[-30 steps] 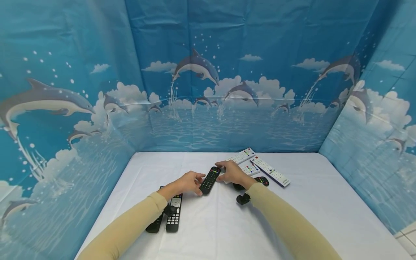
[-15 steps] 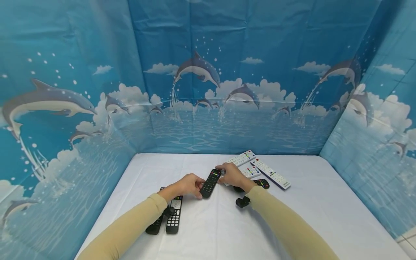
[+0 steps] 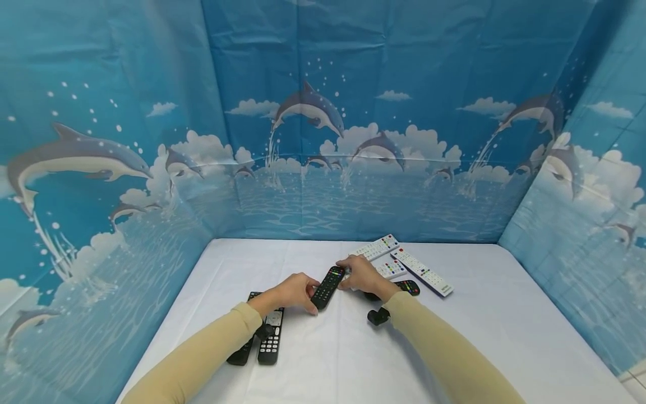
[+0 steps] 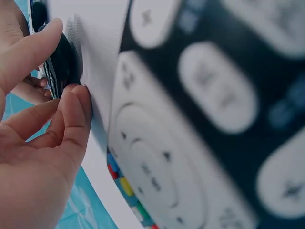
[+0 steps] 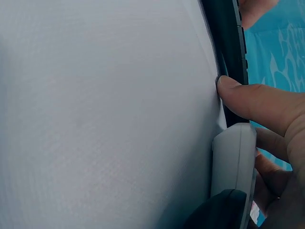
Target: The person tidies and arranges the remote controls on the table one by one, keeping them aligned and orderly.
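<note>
A slim black remote control (image 3: pixel 329 287) lies slanted on the white table between both hands, buttons up. My left hand (image 3: pixel 290 289) holds its near end, thumb and fingertips on opposite edges. At the far end, my right hand (image 3: pixel 364 273) grips it; in the right wrist view the thumb presses the side of the black remote (image 5: pixel 231 52). Under and beyond the right hand lie white remotes (image 3: pixel 391 269) and a black remote with coloured buttons (image 3: pixel 409 287), partly covered by that hand. Below the left wrist, a black remote with white keys (image 3: pixel 268 348) fills much of the left wrist view.
Another black remote (image 3: pixel 239 354) lies at the left, partly hidden by the left wrist. At the back right are a white remote (image 3: pixel 381 245) and a longer white one (image 3: pixel 424 273). Blue dolphin-print sheets (image 3: pixel 323 196) wall the table (image 3: pixel 479 336) at the back and sides.
The left fingers have drawn in from a wider spread onto the near end of the black remote. The right hand keeps its place at the far end. The head view has tilted slightly up.
</note>
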`<action>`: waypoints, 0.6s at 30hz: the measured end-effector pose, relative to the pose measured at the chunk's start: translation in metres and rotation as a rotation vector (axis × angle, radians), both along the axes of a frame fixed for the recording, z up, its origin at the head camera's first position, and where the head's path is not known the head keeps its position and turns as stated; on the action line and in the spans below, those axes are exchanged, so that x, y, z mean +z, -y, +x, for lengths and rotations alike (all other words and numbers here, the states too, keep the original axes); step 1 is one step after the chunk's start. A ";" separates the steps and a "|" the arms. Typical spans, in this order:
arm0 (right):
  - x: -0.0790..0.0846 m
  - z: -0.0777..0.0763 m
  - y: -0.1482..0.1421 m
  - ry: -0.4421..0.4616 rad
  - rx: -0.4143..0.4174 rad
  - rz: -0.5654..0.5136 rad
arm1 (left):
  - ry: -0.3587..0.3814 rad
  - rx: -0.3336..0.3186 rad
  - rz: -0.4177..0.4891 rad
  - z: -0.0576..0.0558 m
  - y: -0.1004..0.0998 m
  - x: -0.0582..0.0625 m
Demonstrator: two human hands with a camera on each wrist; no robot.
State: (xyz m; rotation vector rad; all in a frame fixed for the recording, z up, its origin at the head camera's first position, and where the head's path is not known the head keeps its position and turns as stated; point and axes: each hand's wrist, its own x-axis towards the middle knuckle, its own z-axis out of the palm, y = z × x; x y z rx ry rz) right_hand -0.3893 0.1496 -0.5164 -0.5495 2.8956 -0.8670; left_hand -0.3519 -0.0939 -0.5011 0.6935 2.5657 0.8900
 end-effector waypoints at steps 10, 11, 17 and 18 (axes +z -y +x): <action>0.000 -0.002 -0.002 -0.026 0.001 -0.033 | 0.135 0.117 0.195 0.000 0.004 -0.006; 0.000 -0.002 -0.003 -0.030 0.001 -0.048 | 0.148 0.123 0.219 0.000 0.005 -0.007; 0.003 -0.001 -0.006 -0.010 0.002 -0.117 | 0.170 0.132 0.295 0.001 0.010 -0.001; 0.004 -0.001 -0.006 -0.010 0.004 -0.124 | 0.168 0.134 0.297 0.001 0.011 0.001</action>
